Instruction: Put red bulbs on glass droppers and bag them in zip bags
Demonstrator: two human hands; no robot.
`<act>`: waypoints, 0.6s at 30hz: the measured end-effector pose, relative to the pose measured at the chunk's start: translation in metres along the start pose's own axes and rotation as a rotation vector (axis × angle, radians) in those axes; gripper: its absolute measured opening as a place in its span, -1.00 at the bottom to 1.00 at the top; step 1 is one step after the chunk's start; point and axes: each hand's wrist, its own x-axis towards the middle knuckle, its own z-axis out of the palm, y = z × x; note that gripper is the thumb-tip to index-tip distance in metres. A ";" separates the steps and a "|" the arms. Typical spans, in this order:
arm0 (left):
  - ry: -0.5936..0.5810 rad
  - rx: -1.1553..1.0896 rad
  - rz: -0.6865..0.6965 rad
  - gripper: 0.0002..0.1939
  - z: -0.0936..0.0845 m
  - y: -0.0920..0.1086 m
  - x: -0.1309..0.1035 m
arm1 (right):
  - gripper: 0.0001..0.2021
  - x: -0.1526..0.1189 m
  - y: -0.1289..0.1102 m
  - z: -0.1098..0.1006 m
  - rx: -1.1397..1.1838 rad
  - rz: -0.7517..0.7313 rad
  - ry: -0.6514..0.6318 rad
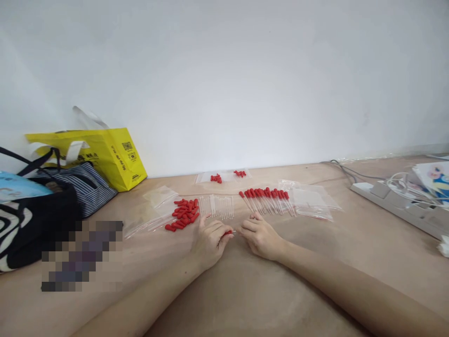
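Forearms angle inward over the table so the left hand, pinching a cap, meets the right hand, curled, grip unclear, with loose caps, bare tubes and capped tubes seemingly sorted just beyond for easy reach.

Even, moderately bright light leaves the wall pale and slightly grey, with soft, faint shadows beneath the hands. Wide-angle distortion bends the far edge of the surface; fine detail looks soft, and mosaic blocks obscure its left side.
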 end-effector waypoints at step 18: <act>-0.030 0.084 0.000 -0.88 -0.013 -0.004 -0.003 | -0.81 0.000 -0.001 -0.011 -0.103 0.090 0.077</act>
